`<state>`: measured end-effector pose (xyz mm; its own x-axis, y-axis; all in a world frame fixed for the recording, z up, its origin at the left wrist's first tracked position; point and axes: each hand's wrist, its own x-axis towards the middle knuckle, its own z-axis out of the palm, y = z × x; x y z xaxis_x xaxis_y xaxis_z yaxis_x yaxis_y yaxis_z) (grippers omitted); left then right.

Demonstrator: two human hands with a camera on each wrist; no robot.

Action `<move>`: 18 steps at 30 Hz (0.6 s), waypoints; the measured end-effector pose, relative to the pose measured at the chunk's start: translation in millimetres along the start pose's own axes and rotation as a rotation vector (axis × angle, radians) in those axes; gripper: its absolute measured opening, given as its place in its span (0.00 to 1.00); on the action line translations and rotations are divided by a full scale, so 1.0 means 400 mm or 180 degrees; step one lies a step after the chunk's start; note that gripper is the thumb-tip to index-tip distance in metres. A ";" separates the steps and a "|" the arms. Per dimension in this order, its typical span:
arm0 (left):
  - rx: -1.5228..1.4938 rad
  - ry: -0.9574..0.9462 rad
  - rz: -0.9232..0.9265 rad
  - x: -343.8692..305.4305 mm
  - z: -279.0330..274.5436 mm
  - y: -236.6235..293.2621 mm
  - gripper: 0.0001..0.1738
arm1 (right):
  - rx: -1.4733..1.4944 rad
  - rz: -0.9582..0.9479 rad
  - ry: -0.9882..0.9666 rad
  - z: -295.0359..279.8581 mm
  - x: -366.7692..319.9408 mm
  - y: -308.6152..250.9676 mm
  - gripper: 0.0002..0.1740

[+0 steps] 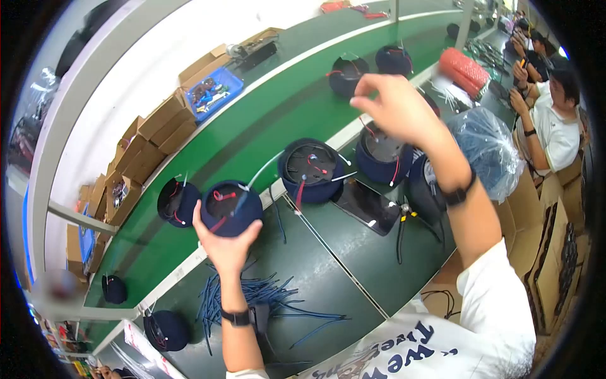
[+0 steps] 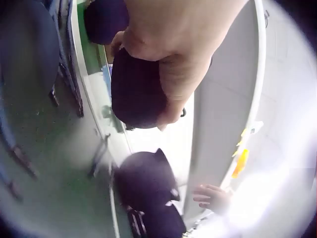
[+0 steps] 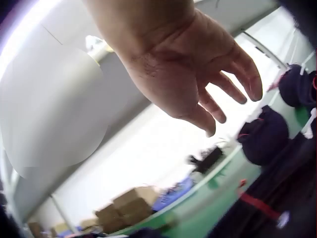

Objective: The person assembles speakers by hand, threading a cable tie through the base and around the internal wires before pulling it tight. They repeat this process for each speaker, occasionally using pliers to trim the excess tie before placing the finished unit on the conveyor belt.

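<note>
My left hand (image 1: 226, 251) grips the near side of a round navy cap (image 1: 247, 215), thumb and fingers spread around its wall. The cap's hollow faces up and shows a black lining with a red wire. In the left wrist view the hand (image 2: 173, 54) lies over the dark cap (image 2: 136, 94). Raised above the bench at the right is my right hand (image 1: 404, 114), its fingers loosely bent around nothing. Below it sits another navy cap (image 1: 377, 163) with red wires. A larger navy cap (image 1: 322, 189) with a white cable tie stands between the hands.
A black phone-like slab (image 1: 366, 207) and cutting pliers (image 1: 402, 230) lie on the bench. Dark blue cords (image 1: 246, 295) are heaped beside my left forearm. The green belt (image 1: 265, 123) carries more caps; cardboard boxes (image 1: 167, 120) and a blue bin (image 1: 235, 83) line its far side.
</note>
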<state>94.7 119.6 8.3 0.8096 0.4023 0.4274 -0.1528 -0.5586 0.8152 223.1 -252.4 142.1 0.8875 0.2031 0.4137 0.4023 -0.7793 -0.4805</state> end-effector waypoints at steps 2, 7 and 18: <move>-0.0192 0.0182 -0.0133 0.066 0.062 -0.085 0.70 | -0.0943 0.0281 -0.0516 0.074 0.190 0.167 0.21; -0.0007 0.0770 -0.0371 0.164 0.215 -0.240 0.73 | -0.1574 0.0835 -0.0880 0.266 0.353 0.503 0.44; 0.0647 -0.1706 -0.0455 0.004 -0.043 0.107 0.30 | -0.1084 0.0131 -0.0813 0.234 0.356 0.523 0.25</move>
<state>79.9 108.8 50.6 0.9957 0.0906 0.0186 0.0476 -0.6749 0.7363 454.8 -331.2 28.2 0.9457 0.2745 0.1742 0.3060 -0.9324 -0.1922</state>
